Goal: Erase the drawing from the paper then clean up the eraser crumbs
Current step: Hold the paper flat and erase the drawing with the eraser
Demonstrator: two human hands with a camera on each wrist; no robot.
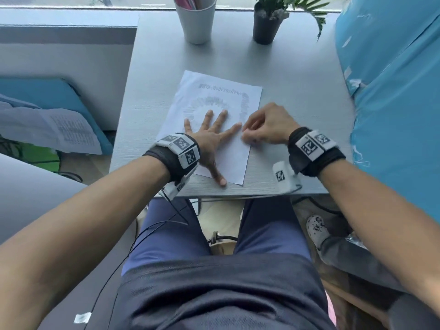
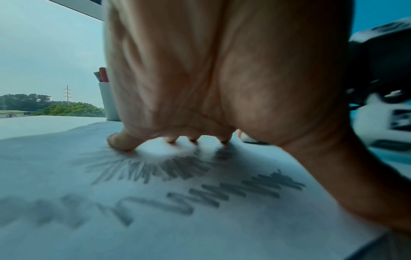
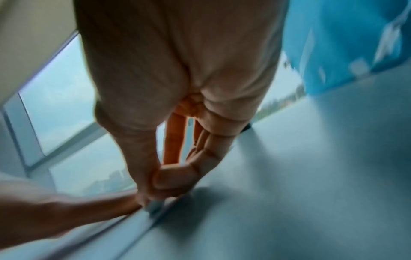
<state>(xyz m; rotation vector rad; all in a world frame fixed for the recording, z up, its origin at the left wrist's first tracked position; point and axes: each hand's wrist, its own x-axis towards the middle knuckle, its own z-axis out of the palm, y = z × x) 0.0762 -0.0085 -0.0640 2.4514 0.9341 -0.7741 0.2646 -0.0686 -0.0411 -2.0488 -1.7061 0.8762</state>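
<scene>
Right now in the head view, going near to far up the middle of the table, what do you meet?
Left hand flat on the paper → pencil scribbles → white pencil cup at the far edge.

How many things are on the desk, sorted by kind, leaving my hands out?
Paper sheet with pencil drawing: 1
Eraser, pinched in the right hand at the paper's edge: 1
White cup holding pens: 1
Potted plant in black pot: 1
Total: 4
</scene>
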